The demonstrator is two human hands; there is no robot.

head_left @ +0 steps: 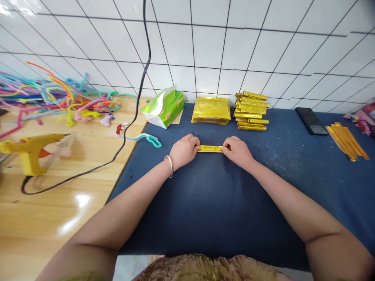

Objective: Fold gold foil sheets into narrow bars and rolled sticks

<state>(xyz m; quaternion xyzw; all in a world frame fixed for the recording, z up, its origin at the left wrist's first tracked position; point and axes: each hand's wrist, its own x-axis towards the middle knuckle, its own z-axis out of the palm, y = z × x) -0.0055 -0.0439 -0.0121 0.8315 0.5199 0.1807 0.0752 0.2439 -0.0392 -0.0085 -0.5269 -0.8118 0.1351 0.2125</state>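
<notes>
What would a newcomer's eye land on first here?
Probably the bright tangle of pipe cleaners at back left, with a yellow glue gun nearer the camera. Then, at centre, a gold strip held at its ends by the left hand and right hand, a gold stack behind.

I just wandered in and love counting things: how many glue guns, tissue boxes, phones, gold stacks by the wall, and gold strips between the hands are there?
Glue gun: 1
Tissue box: 1
Phone: 1
Gold stacks by the wall: 2
Gold strip between the hands: 1
Total: 6
</notes>
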